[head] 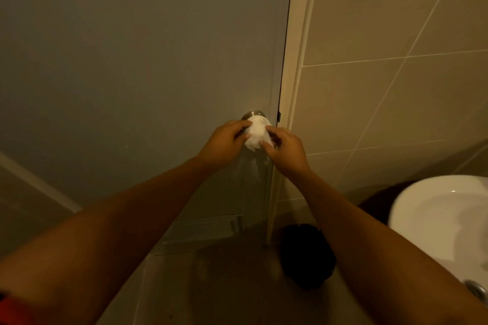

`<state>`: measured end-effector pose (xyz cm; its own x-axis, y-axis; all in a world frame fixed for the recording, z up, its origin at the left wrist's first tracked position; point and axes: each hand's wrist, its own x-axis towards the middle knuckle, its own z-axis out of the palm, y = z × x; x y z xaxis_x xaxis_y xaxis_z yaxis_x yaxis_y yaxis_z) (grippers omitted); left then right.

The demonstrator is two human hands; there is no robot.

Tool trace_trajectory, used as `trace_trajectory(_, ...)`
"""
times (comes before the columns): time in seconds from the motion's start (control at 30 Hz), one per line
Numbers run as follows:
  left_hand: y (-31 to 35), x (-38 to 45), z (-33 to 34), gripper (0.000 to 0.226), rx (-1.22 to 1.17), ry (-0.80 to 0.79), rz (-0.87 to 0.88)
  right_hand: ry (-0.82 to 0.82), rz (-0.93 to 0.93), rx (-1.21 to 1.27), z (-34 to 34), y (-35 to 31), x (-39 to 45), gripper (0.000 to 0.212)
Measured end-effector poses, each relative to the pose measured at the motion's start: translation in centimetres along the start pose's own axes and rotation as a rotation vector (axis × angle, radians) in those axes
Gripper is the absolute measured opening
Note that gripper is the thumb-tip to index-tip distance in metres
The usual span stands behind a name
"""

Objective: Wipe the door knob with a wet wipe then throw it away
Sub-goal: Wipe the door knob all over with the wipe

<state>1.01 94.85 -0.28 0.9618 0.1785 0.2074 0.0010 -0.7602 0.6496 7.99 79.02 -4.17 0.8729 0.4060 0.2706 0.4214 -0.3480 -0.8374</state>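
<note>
Wiping underway: both hands, left hand (224, 141) & right hand (286, 149), pinch wet wipe (257, 132) wrapped on door knob (253, 114). Disposal pending; dark bin (306, 253) near, probably.

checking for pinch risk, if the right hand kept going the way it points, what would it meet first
The wipe wrapped on the knob, which the right hand already touches; beyond that, probably the door.

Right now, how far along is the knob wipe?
Mid-wipe. The wet wipe is draped over the door knob, pinched by the left hand and right hand. Left: discarding it, maybe in the dark bin on the floor.
</note>
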Motion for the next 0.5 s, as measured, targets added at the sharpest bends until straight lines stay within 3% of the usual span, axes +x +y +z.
trace_trajectory(0.2,0.9,0.5,0.0,0.037,0.064,0.007,0.056,-0.012,0.089,0.198,0.5,0.0,0.0,0.035)
trace_trajectory(0.33,0.3,0.1,0.7,0.048,-0.122,0.053,-0.118,-0.085,-0.075,-0.091,-0.8,-0.9,1.0,0.041)
trace_trajectory(0.43,0.4,-0.1,1.6,0.045,-0.358,0.096,-0.237,-0.205,-0.217,-0.357,-1.8,-2.1,2.5,0.048)
trace_trajectory(0.5,0.1,-0.2,2.1,0.042,-0.428,0.101,-0.278,-0.25,-0.241,-0.407,-2.0,-2.6,2.8,0.05)
